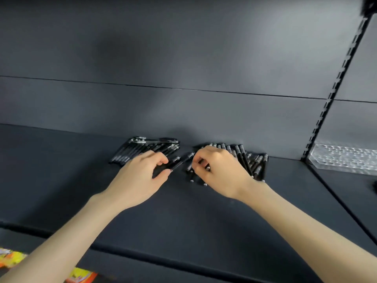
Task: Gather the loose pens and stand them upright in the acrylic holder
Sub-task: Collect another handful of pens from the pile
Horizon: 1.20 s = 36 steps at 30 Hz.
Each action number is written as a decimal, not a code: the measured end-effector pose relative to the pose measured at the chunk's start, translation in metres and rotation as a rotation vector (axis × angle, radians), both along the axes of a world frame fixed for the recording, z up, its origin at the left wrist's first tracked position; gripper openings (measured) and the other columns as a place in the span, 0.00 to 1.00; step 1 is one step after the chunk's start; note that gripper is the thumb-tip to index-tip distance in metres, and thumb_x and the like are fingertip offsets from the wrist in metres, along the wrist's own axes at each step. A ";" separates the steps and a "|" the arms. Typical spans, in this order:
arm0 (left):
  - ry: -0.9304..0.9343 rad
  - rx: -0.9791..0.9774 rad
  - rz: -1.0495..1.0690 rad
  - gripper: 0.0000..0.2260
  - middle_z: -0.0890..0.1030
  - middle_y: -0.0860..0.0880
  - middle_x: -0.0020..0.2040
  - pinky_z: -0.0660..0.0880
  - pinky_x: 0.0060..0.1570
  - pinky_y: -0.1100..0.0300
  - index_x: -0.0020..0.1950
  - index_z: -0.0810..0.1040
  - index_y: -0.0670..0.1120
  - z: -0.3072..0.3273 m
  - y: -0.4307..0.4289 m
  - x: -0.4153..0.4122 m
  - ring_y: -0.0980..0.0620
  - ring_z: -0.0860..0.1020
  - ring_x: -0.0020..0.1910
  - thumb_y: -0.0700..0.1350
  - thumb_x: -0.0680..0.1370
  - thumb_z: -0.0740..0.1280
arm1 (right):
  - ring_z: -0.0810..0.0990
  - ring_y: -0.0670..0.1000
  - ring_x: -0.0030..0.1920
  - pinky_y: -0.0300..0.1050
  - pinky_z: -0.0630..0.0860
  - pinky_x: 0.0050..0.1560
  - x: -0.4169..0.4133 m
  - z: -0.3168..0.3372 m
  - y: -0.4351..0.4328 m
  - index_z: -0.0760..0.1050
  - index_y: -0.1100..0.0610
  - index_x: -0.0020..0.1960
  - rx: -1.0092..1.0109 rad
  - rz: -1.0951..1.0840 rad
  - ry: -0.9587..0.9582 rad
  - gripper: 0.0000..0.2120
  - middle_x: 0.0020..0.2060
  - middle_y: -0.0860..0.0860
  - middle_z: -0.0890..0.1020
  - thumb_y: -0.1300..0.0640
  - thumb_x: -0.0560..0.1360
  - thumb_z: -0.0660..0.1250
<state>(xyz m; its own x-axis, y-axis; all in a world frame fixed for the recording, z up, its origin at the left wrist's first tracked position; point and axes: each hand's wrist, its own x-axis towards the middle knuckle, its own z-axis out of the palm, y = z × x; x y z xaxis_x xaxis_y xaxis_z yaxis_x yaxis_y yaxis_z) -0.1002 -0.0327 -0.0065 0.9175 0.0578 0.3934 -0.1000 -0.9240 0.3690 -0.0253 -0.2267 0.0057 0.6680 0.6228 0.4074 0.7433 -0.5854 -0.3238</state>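
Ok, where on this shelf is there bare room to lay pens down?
Bare shelf lies left of the left pen pile and all along the front edge. Crowded at the back: right pen pile, left hand and right hand gripping pens.

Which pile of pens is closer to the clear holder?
The right pile, under the right hand, sits nearer the acrylic holder; the left pile lies farther away.

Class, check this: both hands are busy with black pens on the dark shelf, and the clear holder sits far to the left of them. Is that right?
No. The head view shows the clear holder far to the right of them, not the left. The left hand and the right hand are busy with black pens on the dark shelf.
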 end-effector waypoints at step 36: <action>0.047 -0.041 0.017 0.08 0.74 0.53 0.40 0.72 0.39 0.56 0.41 0.74 0.48 -0.022 0.113 0.102 0.49 0.76 0.39 0.51 0.75 0.65 | 0.60 0.51 0.71 0.50 0.56 0.70 0.062 -0.037 0.112 0.69 0.50 0.70 -0.165 -0.183 0.118 0.20 0.72 0.46 0.66 0.48 0.79 0.60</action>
